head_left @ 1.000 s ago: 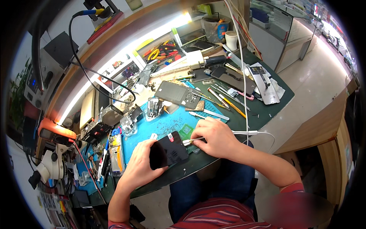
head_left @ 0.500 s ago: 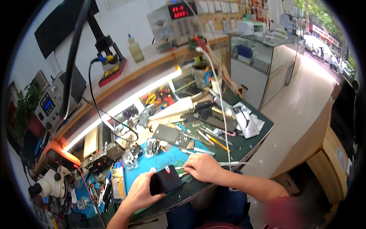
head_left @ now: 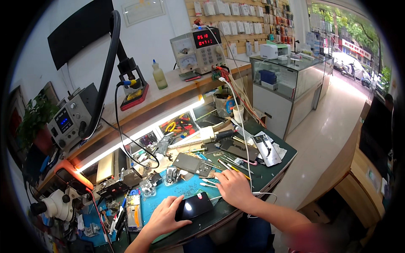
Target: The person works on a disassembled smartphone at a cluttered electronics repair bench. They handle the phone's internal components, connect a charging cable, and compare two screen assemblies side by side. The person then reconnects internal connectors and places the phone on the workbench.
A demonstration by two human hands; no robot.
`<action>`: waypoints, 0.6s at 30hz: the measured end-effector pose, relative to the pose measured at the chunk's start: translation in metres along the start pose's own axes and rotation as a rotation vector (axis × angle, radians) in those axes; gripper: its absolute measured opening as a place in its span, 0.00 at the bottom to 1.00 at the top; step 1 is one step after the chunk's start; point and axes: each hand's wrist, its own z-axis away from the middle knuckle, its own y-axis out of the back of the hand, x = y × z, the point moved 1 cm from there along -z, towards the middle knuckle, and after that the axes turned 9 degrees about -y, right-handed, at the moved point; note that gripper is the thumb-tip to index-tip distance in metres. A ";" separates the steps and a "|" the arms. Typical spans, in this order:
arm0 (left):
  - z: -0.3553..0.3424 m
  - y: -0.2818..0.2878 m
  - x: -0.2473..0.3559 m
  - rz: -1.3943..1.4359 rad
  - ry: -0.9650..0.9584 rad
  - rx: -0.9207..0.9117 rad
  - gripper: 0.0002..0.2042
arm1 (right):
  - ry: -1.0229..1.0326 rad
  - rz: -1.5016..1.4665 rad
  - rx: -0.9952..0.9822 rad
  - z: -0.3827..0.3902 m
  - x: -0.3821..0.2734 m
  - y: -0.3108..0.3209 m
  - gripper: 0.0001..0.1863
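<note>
Gripping the phone [head_left: 196, 209] by its left end, thumb and fingers at opposite edges, the left hand [head_left: 165, 214] holds it at lower centre of the frame, screen up. The right hand [head_left: 232, 187] curls just beyond its right end; whether it pinches anything I cannot tell. A white cable [head_left: 258, 193] runs to that end. Likely light and stiff, the phone has a glossy face, probably slippery and fragile: best held by its long edges, without pressing the glass or levering the cable.
</note>
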 end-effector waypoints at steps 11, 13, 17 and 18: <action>-0.001 -0.013 0.000 -0.130 -0.119 0.120 0.45 | -0.007 -0.128 0.184 0.028 -0.004 0.021 0.18; 0.001 -0.016 -0.004 -0.135 -0.118 0.106 0.46 | 0.020 -0.178 0.248 0.039 -0.008 0.030 0.18; -0.001 -0.016 -0.003 -0.086 -0.103 0.087 0.47 | 0.024 -0.242 0.320 0.072 -0.007 0.046 0.16; -0.001 -0.014 -0.002 -0.065 -0.095 0.079 0.47 | 0.032 -0.261 0.336 0.081 -0.005 0.049 0.16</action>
